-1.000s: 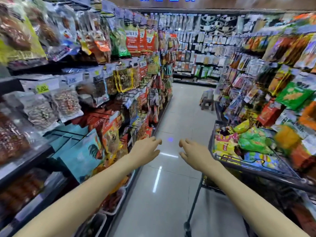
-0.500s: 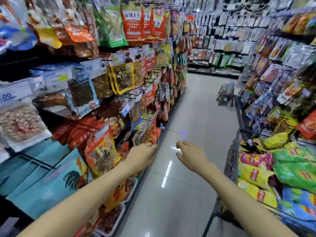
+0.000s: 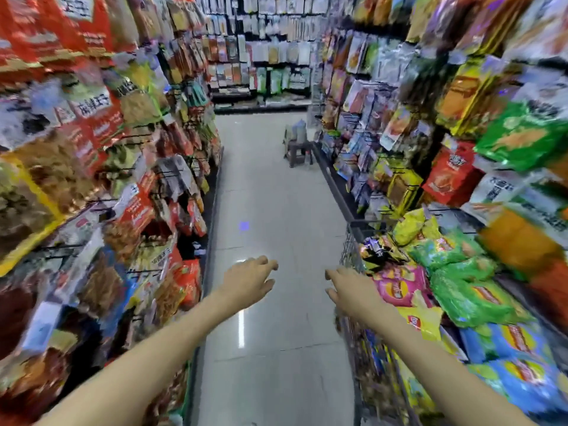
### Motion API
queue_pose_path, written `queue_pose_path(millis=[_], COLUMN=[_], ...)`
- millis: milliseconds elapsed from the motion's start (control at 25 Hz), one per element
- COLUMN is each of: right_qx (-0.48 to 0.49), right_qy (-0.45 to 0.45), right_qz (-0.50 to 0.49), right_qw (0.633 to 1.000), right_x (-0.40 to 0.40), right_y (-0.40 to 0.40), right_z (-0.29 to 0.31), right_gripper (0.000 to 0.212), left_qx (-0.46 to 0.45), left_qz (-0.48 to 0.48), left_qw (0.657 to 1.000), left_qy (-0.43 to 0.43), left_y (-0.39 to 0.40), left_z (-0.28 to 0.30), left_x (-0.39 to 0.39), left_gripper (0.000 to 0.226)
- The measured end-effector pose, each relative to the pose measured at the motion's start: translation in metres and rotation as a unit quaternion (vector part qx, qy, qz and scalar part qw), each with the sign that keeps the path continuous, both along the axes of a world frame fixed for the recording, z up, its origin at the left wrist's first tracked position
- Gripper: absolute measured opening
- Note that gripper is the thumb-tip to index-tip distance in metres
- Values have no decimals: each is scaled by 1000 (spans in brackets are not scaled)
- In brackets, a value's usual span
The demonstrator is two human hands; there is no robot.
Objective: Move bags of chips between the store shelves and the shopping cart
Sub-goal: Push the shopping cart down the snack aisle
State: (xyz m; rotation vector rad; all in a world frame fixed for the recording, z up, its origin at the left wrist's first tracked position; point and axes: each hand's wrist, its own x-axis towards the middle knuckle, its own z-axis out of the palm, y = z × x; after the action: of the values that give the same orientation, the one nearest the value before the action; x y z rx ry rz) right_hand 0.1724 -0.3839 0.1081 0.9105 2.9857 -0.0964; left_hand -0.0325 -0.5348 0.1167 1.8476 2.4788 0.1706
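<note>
A wire shopping cart (image 3: 350, 238) stands at the right of the aisle, piled with chip bags: a pink bag (image 3: 399, 284), green bags (image 3: 467, 299), a yellow bag (image 3: 422, 322) and blue bags (image 3: 510, 342). My right hand (image 3: 353, 292) hovers at the cart's left rim, fingers relaxed, just beside the pink bag and holding nothing. My left hand (image 3: 249, 279) floats over the aisle floor, fingers loosely spread and empty. The picture is blurred by motion.
Snack shelves (image 3: 129, 186) line the left side, more hanging packets (image 3: 455, 124) fill the right above the cart. A small stool (image 3: 296, 149) stands far down the tiled aisle. A back wall of goods (image 3: 261, 66) closes the aisle.
The view has swung to the right, bringing the cart and its bags closer. My right hand has moved toward the cart's rim; the left hand stays out in front, empty.
</note>
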Motion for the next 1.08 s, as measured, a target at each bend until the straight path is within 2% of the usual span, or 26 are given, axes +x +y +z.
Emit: queue_pose_path(millis=[160, 240, 360, 480, 640, 840, 920, 1080], right_qx=[20, -15, -34, -56, -45, -80, -92, -133], right_qy=[29, 31, 0, 2, 4, 35, 13, 15], right_qz=[-137, -207, -308, -398, -461, -550, -576, -661], right_qw=[990, 978, 951, 916, 886, 830, 812, 739], right_x=[1, 20, 62, 101, 148, 198, 207, 212], right_y=[75, 95, 121, 146, 184, 204, 198, 187], right_z=[10, 4, -24, -32, -29, -37, -49, -70], right_gripper=[36, 37, 44, 40, 41, 36, 36, 52], left_qx=[-19, -47, -61, -48, -52, -45, -70, -117], left_qz=[-112, -169, -269, -357, -449, -523, -539, -590], left_qw=[993, 984, 960, 932, 892, 851, 839, 799], left_qy=[22, 28, 48, 36, 19, 4, 9, 18], left_y=[116, 167, 248, 321, 402, 461, 471, 498], left_z=[2, -3, -12, -20, -31, -42, -51, -75], left_x=[-43, -41, -13, 37, 99, 159, 171, 198], left_gripper=[36, 37, 37, 36, 38, 36, 38, 42])
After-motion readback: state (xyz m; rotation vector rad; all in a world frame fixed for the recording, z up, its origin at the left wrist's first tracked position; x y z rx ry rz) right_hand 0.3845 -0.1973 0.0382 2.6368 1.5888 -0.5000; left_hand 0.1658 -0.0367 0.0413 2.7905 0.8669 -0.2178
